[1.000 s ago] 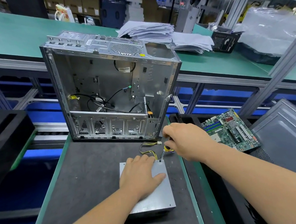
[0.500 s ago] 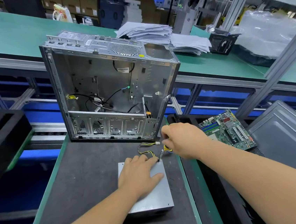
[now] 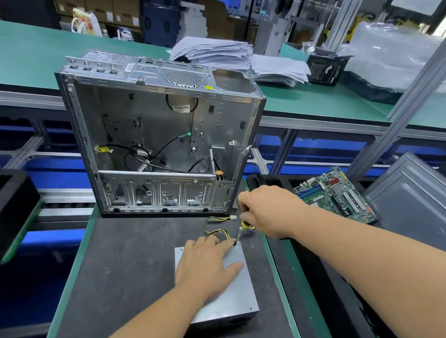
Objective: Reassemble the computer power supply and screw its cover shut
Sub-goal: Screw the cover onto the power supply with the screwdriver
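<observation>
Both bare forearms reach in from the bottom edge of the frame. The left hand (image 3: 207,266) lies palm-down at lower centre, fingers straight, thumb spread right. The right hand (image 3: 271,210), just right of centre, is curled in a fist, knuckles up.

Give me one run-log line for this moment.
step: screwing cover | left hand: flat on power supply | right hand: grips screwdriver, tip at far right corner | empty case: upright behind
</observation>
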